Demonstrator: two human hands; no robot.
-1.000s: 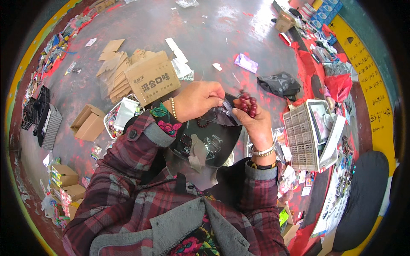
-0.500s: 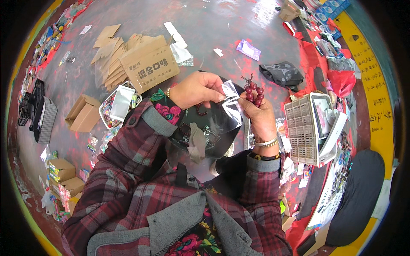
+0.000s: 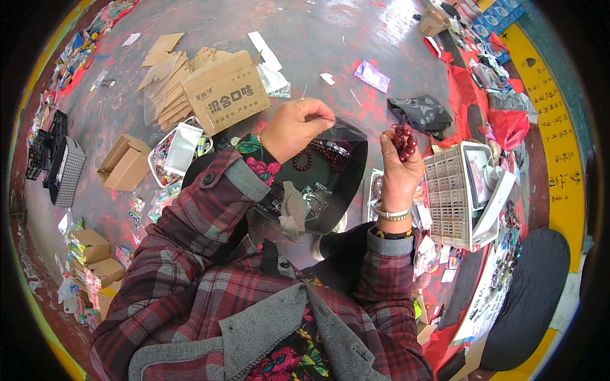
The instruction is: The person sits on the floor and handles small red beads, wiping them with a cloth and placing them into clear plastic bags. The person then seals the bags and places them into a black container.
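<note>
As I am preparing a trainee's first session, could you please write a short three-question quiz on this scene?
1. What does the right hand hold?
A) a string of dark red beads
B) a purple packet
C) a cardboard box

2. True or false: a grey cloth lies over the near rim of the black container.

3. Fill in the missing word: the pale slatted crate stands to the ____ of the black container in the picture.

Key: 1. A; 2. True; 3. right
</note>
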